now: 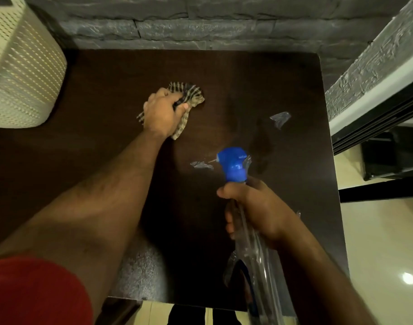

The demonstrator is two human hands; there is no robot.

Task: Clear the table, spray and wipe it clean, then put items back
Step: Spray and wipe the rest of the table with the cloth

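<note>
Gripped a bunched striped cloth (186, 99) in the left hand (162, 113), pressed to the tabletop (107, 160) toward its far edge, left of middle. Held a clear spray bottle (247, 226) in the right hand (252, 207), fingers curled round its neck, blue nozzle (233, 164) aimed leftward, nearer the near right corner.

Risked, by judgement: spray landing on the left forearm rather than the wood if triggered from there; patches missed with the cloth so tightly balled; the cream perforated basket (22, 66) at the far left corner nudged by a wide sweep.

Hard to tell: whether the pale glints (280, 118) on the dark wood were wet spots or reflections. Bottle base cut off at the frame's bottom. Trigger finger not clearly seen. Liquid level unreadable.
</note>
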